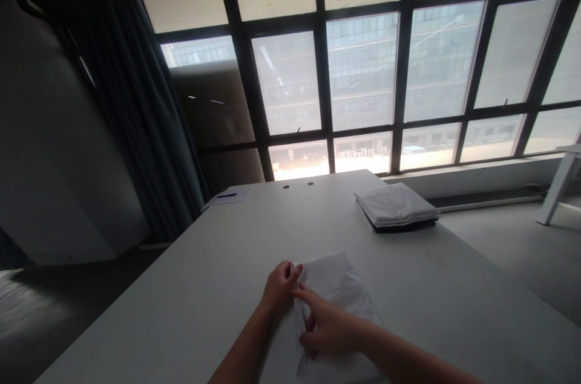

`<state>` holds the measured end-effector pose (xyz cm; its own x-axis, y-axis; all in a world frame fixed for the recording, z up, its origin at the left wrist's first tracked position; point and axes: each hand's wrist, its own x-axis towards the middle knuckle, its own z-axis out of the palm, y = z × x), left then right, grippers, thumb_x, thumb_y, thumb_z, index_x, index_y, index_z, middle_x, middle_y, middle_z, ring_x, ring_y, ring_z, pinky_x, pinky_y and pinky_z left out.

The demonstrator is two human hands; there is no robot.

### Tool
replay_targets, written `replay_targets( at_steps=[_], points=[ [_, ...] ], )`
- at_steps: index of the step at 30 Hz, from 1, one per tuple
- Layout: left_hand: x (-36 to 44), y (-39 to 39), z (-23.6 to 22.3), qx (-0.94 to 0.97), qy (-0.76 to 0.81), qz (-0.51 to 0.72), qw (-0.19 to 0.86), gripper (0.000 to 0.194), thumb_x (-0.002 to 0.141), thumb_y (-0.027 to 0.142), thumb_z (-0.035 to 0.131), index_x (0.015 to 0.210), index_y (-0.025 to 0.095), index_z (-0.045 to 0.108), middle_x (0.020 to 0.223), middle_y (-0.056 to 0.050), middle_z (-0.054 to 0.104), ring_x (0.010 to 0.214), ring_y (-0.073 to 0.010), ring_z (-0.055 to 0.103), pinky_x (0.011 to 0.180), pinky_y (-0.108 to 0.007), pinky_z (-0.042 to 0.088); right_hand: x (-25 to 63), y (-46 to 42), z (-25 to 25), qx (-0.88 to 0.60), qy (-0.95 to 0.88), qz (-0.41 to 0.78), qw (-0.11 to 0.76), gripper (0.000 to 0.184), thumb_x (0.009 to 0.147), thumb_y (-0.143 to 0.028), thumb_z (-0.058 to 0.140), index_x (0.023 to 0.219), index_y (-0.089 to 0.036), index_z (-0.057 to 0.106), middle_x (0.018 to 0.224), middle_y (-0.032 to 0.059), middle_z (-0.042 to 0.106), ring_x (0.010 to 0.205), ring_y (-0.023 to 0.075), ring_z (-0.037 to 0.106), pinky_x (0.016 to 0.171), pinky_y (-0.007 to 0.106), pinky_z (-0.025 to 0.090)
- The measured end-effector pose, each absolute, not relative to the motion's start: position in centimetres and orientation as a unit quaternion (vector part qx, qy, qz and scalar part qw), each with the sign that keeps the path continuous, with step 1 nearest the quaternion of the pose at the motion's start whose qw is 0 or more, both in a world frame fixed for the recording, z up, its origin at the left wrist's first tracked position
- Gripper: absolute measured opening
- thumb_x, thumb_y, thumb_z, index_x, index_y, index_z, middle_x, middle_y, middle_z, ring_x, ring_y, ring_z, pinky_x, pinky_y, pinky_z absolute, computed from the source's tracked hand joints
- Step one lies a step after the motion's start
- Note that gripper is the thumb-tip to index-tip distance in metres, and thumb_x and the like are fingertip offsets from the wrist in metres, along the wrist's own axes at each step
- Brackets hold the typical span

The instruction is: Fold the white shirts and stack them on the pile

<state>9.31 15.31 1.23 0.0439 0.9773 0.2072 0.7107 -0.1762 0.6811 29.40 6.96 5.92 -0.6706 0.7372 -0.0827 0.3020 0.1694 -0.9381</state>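
A folded white cloth (338,287) lies on the white table (204,287) in front of me. My left hand (280,286) pinches the cloth's far left corner with closed fingers. My right hand (327,326) rests on the cloth's left part, index finger stretched toward the same corner and the other fingers curled onto the fabric. Both forearms come in from the bottom edge.
A stack of folded white cloths over a dark one (396,205) sits at the table's far right. A paper with a blue pen (227,195) lies at the far left corner. Big windows and a dark curtain (145,112) stand behind; another table's leg (560,184) shows at right.
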Motion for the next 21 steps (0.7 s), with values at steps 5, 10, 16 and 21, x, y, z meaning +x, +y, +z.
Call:
replay_targets(
  at_steps=[5,10,16,21],
  points=[
    [9.5,15.1,1.1,0.695,0.615,0.322,0.189,0.034,0.09,0.053,0.05,0.078,0.022,0.056,0.072,0.003,0.06,0.07,-0.016,0.055,0.065,-0.025,0.038,31.9,11.0,7.1,-0.414,-0.76,0.355,0.353,0.031,0.079,-0.018,0.057,0.108,-0.02,0.071,0.096,0.0046,0.073,0.084,0.0172,0.067,0.081,0.029,0.052],
    [9.6,14.9,1.5,0.71,0.599,0.322,0.181,0.034,0.094,0.05,0.046,0.096,0.021,0.065,0.095,-0.004,0.071,0.088,-0.0201,0.062,0.075,-0.026,0.042,37.5,16.8,5.6,-0.501,-0.747,0.222,0.377,0.033,0.087,-0.026,0.052,0.113,-0.016,0.07,0.112,0.0118,0.071,0.108,0.0246,0.062,0.099,0.038,0.045],
    [9.7,15.0,1.4,0.718,0.605,0.306,0.16,0.042,0.097,0.054,0.039,0.077,0.022,0.058,0.077,-0.002,0.065,0.075,-0.0194,0.057,0.069,-0.027,0.036,39.9,18.2,2.8,-0.517,-0.756,0.24,0.321,0.036,0.089,-0.042,0.051,0.097,-0.017,0.075,0.093,0.0102,0.072,0.096,0.0265,0.061,0.09,0.038,0.044],
    [9.7,15.0,1.2,0.725,0.604,0.298,0.148,0.042,0.097,0.053,0.04,0.073,0.022,0.056,0.075,-0.001,0.063,0.074,-0.019,0.055,0.068,-0.027,0.033,39.7,18.2,2.0,-0.516,-0.765,0.231,0.309,0.039,0.09,-0.05,0.051,0.08,-0.017,0.071,0.08,0.005,0.067,0.085,0.0223,0.058,0.08,0.032,0.042]
  ],
)
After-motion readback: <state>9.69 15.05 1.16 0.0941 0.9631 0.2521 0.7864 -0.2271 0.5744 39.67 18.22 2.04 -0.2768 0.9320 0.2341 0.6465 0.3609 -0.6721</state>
